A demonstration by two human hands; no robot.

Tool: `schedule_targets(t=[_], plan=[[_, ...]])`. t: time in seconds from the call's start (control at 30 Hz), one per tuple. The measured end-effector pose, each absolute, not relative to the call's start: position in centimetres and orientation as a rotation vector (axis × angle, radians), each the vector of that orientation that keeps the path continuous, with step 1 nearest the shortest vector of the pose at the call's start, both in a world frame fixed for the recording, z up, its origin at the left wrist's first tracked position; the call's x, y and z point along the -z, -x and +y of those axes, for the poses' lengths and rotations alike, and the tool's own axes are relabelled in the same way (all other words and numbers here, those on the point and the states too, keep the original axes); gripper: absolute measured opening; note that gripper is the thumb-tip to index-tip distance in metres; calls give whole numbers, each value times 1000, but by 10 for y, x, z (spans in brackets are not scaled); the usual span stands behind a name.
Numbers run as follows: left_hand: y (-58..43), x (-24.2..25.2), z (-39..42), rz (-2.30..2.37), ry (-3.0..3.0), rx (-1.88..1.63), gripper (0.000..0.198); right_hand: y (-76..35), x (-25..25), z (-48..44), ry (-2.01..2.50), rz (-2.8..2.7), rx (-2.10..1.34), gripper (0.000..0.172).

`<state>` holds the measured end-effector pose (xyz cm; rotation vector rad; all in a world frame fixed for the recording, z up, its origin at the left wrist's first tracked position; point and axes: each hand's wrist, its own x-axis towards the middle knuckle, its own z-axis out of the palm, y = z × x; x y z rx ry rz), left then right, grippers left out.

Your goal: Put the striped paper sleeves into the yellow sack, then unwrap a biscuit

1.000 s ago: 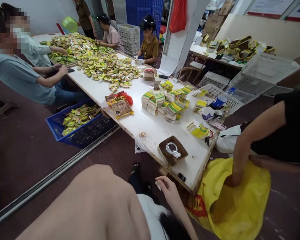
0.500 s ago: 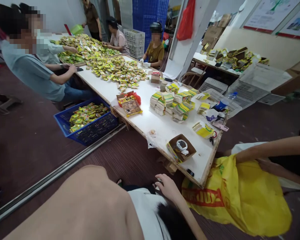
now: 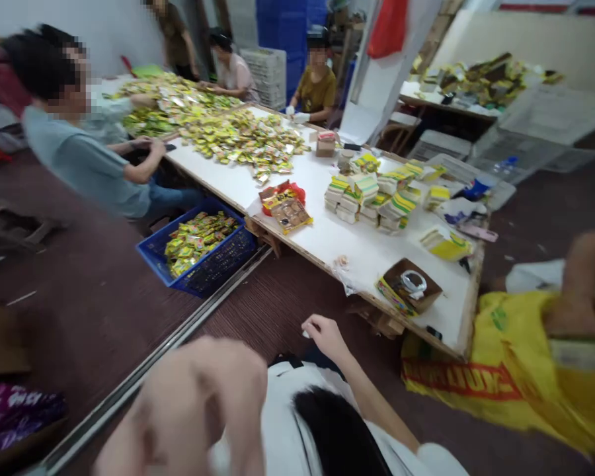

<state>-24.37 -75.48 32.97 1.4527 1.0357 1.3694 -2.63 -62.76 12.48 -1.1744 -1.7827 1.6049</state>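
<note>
Blur is hiding both grips: right hand (image 3: 575,291) is working at the yellow bag (image 3: 500,357) beside the tabletop's (image 3: 377,251) near corner, left hand (image 3: 198,403) hovering low. Steadying the bag's mouth is looking wise.

I see red band with yellow lettering across yellow bag (image 3: 480,380) at lower right; letters blurred and upside down, I cannot read them. Printed snack pouch (image 3: 285,206) on white table (image 3: 327,241) carries markings, too smeared to make out. Yellow-green packets (image 3: 238,135) heaped farther up table show print, illegible to me. No other text readable.
</note>
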Motion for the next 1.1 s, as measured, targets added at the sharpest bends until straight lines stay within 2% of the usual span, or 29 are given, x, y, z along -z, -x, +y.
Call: schedule_targets(t=[0.07,0.13,0.27,0.33,0.43,0.53,0.77,0.97,1.1], plan=[[247,-301,-703,1053,-1360,-1366,48,35,-129,-611,1182,-1566,-1669,23],[240,-260,-666,1332,-1167,-1314,27,40,-131,-592,1153,-1352,-1752,34],[229,-188,-634,1652,-976,-1197,33,50,-137,-554,999,-998,-1923,66],[230,-171,-618,1675,-1021,-1175,32,57,-141,-535,828,-765,-2039,73],[236,-165,-574,1724,-1098,-1165,31,68,-145,-499,493,-335,-2188,71],[243,-169,-516,1778,-1168,-1170,32,75,-145,-455,368,-157,-2232,67],[257,-179,-410,1866,-1357,-1196,25,80,-149,-365,463,-237,-2295,64],[257,-180,-368,1859,-1472,-1190,31,86,-155,-334,512,-205,-2293,72],[255,-180,-342,1725,-1426,-1157,23,92,-155,-325,427,-152,-2279,72]])
